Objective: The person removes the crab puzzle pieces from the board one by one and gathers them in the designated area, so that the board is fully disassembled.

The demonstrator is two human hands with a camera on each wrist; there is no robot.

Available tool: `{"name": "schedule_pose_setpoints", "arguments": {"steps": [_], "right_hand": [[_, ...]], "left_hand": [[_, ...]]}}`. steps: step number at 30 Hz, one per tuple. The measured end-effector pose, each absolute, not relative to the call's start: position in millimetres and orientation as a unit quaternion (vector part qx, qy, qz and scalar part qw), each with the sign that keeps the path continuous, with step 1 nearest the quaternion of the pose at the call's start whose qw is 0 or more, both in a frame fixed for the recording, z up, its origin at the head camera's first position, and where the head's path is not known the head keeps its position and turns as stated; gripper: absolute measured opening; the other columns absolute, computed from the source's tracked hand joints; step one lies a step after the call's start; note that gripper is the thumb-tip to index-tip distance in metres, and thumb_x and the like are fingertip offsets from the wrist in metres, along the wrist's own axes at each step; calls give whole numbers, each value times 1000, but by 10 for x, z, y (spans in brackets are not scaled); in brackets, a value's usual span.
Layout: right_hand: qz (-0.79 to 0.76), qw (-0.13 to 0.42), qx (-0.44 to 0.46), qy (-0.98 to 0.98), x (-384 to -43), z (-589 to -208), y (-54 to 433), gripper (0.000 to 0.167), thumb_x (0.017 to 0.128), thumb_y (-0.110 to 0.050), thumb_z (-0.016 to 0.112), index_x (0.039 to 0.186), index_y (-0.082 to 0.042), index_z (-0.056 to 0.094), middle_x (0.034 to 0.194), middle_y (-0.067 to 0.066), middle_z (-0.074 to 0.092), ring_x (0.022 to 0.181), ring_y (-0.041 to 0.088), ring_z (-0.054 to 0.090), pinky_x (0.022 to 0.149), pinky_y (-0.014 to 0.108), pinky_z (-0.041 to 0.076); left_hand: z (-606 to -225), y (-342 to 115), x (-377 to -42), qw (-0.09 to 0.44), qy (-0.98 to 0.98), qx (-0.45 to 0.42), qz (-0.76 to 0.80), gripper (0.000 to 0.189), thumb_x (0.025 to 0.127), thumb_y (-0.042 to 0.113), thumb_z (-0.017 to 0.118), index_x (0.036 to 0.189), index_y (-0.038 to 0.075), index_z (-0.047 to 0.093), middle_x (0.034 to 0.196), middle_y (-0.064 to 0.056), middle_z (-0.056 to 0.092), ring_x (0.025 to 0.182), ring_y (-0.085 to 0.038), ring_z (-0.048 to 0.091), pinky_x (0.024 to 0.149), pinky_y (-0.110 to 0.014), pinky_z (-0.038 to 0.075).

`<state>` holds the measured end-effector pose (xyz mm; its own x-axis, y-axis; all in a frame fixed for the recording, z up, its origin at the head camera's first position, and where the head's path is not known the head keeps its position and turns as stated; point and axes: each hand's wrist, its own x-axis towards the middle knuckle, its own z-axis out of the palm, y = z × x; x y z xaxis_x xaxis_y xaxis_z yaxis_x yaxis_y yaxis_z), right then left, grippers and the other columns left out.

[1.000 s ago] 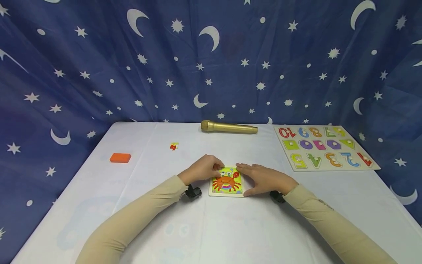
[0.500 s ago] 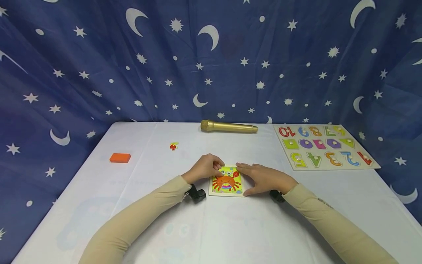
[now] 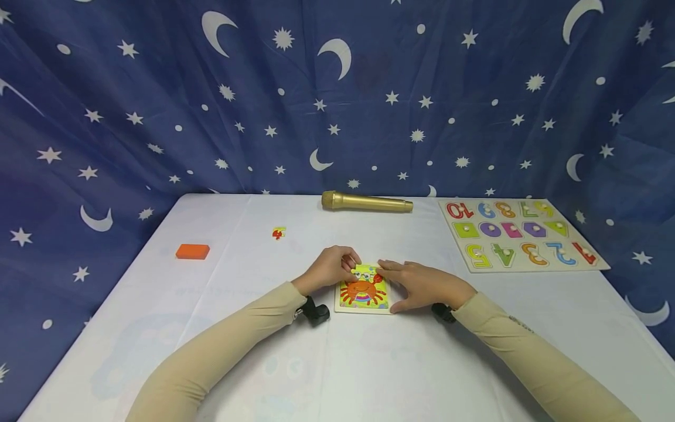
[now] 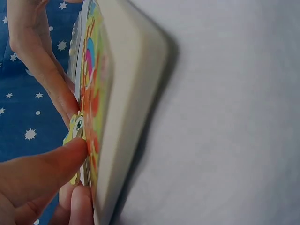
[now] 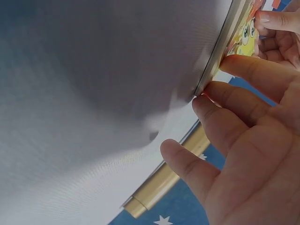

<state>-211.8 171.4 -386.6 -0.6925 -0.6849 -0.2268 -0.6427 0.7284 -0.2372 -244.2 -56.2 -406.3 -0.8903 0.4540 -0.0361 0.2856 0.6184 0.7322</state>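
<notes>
Head cam: high, facing forward and down over the table (image 3: 401, 366). Wrist cams: low, close, rolled; both catch the crab puzzle (image 4: 119, 89).

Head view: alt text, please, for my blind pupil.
A person's left hand pinches a yellow piece of a crab puzzle; the right hand touches the puzzle's right side. On the white table lie a loose piece, orange block, gold microphone and number board.

Numerals (image 3: 534, 254) 1 to 10 on puzzle board (image 3: 518, 247); dark marking (image 3: 521, 324) on right sleeve (image 3: 532, 349) illegible.
</notes>
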Motion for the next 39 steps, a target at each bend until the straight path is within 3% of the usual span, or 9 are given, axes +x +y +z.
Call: {"name": "schedule_pose_setpoints", "arguments": {"steps": [21, 31, 39], "right_hand": [[-78, 151, -359, 918, -2099, -3878, 1719, 85, 75, -46, 75, 142, -6, 41, 151, 14, 34, 136, 30, 38, 109, 51, 31], [-77, 143, -362, 918, -2099, -3879, 1719, 84, 75, -44, 76, 141, -5, 42, 151, 13, 34, 136, 29, 38, 110, 50, 31], [-74, 137, -372, 915, -2103, -3860, 1716, 83, 76, -43, 75, 141, -4, 42, 150, 15, 35, 136, 29, 39, 110, 50, 31]], "left_hand": [[-3996, -653, -2489, 95, 889, 189, 406, 27, 73, 8, 79, 98, 4, 71, 82, -5, 67, 70, -7, 57, 66, -17, 47], [-3777, -1374, -3022, 16, 897, 139, 420, 29, 78, 7, 75, 106, 2, 70, 96, -15, 70, 84, -21, 63, 75, -26, 50], [-3926, -1866, -3313, 29, 920, 103, 377, 31, 80, 10, 74, 109, 1, 69, 98, -15, 69, 81, -16, 59, 66, -20, 46]]}}
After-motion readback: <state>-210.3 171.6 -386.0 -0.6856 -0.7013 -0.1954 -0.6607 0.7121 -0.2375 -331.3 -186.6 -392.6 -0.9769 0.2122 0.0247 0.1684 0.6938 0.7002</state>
